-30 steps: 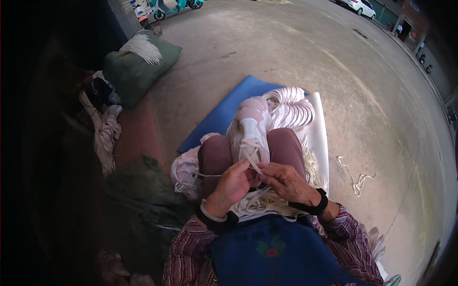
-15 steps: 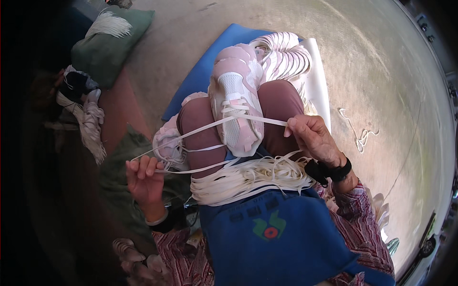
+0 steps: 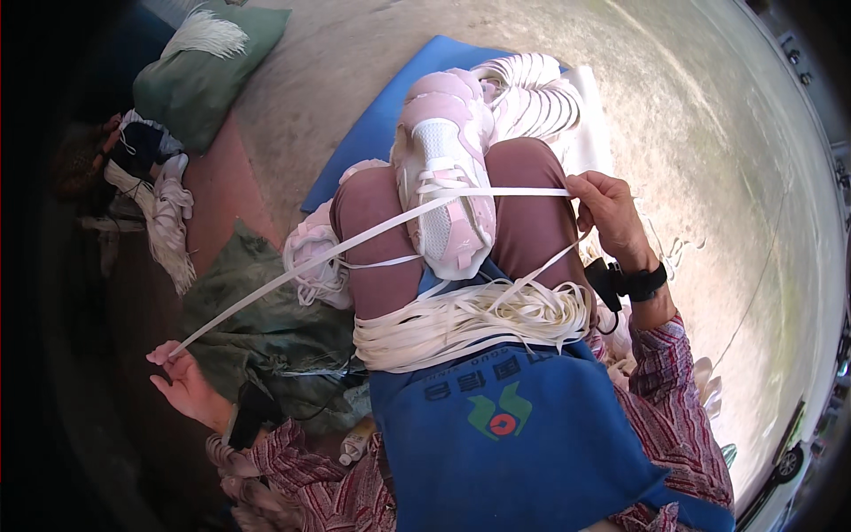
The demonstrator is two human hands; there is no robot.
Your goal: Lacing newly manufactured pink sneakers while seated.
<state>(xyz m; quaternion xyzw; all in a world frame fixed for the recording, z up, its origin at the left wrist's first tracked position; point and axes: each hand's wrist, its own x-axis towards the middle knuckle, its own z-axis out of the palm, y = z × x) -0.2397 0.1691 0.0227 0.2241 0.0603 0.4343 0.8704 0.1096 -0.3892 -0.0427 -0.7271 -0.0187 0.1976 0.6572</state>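
Note:
A pink and white shoe upper [image 3: 439, 164] lies between my knees, its toe away from me. A flat white shoelace [image 3: 310, 262] runs through its eyelets and is pulled taut to both sides. At the lower left, my left hand [image 3: 191, 386] pinches one end between thumb and fingers. My right hand [image 3: 612, 217], right of my knee, grips the other end with curled fingers. A thick bundle of cream laces [image 3: 470, 328] lies across my lap on a blue apron [image 3: 532, 434]. From it, one strand rises toward my right hand.
Beyond my knees, a row of nested pink uppers [image 3: 536, 106] rests on a blue sheet [image 3: 363, 142]. Another laced upper [image 3: 315, 257] sits beside my left knee. A green sack [image 3: 208, 75] with white laces stands far left; another person's hand [image 3: 111, 129] is near it.
My left hand has swung outward and down to the left, drawing its lace end out long. My right hand has moved a little right and up. The lace is now tauter across the shoe.

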